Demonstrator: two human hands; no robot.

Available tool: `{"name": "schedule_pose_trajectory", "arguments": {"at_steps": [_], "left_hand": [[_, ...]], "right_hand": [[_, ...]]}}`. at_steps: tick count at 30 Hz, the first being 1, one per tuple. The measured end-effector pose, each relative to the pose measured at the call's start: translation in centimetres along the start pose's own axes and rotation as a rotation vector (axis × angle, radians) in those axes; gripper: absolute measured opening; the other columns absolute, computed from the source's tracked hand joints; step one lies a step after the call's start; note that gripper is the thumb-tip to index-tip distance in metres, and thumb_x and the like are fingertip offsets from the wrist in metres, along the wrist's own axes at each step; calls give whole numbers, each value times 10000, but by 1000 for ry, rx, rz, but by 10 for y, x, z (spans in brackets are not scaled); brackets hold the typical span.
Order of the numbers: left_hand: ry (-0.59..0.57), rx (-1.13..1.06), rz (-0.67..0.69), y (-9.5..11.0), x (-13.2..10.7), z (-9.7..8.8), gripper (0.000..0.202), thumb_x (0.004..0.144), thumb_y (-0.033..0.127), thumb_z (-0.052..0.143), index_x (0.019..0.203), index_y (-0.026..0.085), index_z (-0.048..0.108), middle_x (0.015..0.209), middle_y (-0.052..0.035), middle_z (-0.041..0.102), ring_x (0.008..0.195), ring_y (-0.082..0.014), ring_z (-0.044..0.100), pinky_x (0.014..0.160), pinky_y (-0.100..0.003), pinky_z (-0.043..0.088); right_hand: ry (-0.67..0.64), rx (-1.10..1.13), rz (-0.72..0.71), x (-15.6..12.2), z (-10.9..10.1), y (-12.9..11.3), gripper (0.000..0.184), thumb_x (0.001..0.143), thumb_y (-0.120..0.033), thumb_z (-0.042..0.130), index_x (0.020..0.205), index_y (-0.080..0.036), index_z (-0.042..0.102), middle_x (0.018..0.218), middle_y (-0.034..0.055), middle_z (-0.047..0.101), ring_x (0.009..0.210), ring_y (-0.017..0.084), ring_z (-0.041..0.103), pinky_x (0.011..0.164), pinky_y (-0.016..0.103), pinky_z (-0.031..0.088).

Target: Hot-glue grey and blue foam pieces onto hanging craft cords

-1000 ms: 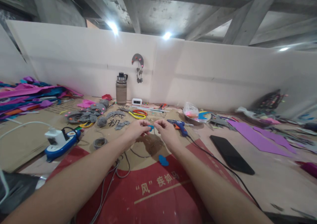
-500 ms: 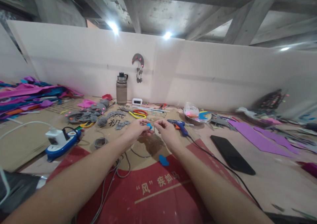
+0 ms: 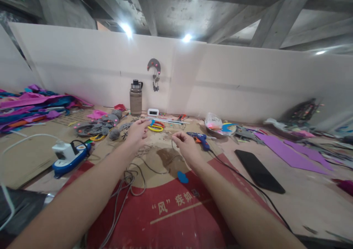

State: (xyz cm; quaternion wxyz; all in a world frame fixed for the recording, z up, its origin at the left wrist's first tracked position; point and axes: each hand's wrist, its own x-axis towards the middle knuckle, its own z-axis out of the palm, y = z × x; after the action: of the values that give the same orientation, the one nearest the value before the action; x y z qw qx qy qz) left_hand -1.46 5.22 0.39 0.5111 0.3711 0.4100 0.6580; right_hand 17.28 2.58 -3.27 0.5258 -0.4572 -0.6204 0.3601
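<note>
Small blue piece [image 3: 152, 122]: held off the table [image 3: 303, 201], at 12 o'clock of the view's middle, just in front of the yellow-and-red scissors [image 3: 156, 126].
Left hand [image 3: 138, 130]: thumb and forefinger closed on the blue piece, other fingers curled.
Right hand [image 3: 184, 143]: at 4 o'clock of the left, apart from it, fingertips pinched on a thin grey wire [image 3: 172, 146] that drops to the table and trails back towards the person.
Second blue piece [image 3: 182, 177]: flat on the table at 6 o'clock of the right hand, at the edge of the red printed sheet [image 3: 171, 219].
Blue glue gun [image 3: 200, 139]: just beside the right hand at 2 o'clock, its black cord running to 5 o'clock.

Containers:
- Metal dish [image 3: 213, 133], 1 o'clock of the right hand: holds a clear plastic bag [image 3: 212, 121] and coloured scraps.
- Dark-tinted water bottle [image 3: 135, 98], upright against the back wall at 12 o'clock of the left hand, lid on; contents cannot be made out.

Further out:
- Black phone [image 3: 259, 171] flat at 3 o'clock.
- Purple foam sheets [image 3: 286, 151] beyond it.
- Grey felt pieces [image 3: 96, 126] and a grey yarn ball [image 3: 113, 134] at 9 to 10 o'clock of the left hand.
- Blue power strip [image 3: 68, 156] with a white plug at 8 o'clock.
</note>
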Motion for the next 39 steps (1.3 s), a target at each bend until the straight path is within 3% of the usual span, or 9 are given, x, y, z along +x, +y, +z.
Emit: {"name": "schedule_pose_trajectory", "arguments": {"at_steps": [9, 20, 25, 33, 39], "left_hand": [[88, -98, 65, 39, 23, -29, 151, 623, 109, 658, 661, 131, 513, 514, 45, 500, 349, -11, 335, 293, -118, 120], [148, 9, -9, 32, 28, -34, 119, 628, 100, 635, 643, 118, 519, 525, 15, 548, 324, -3, 331, 287, -102, 126], [115, 9, 15, 33, 27, -31, 115, 625, 104, 639, 648, 115, 527, 532, 13, 550, 341, -9, 350, 288, -107, 144], [76, -28, 113, 33, 20, -19, 101, 616, 90, 643, 668, 110, 559, 546, 13, 558, 421, -37, 456, 349, -124, 295], [-157, 74, -47, 5, -8, 8, 89, 661, 111, 661, 678, 114, 574, 478, 24, 516, 413, -46, 453, 375, -132, 318]], "right_hand": [[15, 34, -14, -1, 1, -4, 188, 691, -367, 591, 697, -181, 562, 633, -31, 492, 563, 103, 380, 583, 252, 332], [13, 27, -11, -1, 1, -4, 187, 692, -366, 590, 709, -181, 573, 637, -17, 505, 573, 111, 393, 561, 250, 334], [27, 50, -4, -3, 1, -8, 188, 681, -373, 594, 676, -187, 568, 622, -30, 498, 567, 109, 393, 583, 260, 335], [33, 14, -5, -4, 1, -10, 176, 681, -362, 589, 669, -188, 562, 600, -32, 482, 568, 112, 390, 579, 258, 332], [46, 13, -10, -1, -1, -6, 191, 688, -376, 590, 685, -185, 576, 623, -21, 512, 567, 110, 397, 575, 257, 340]]}}
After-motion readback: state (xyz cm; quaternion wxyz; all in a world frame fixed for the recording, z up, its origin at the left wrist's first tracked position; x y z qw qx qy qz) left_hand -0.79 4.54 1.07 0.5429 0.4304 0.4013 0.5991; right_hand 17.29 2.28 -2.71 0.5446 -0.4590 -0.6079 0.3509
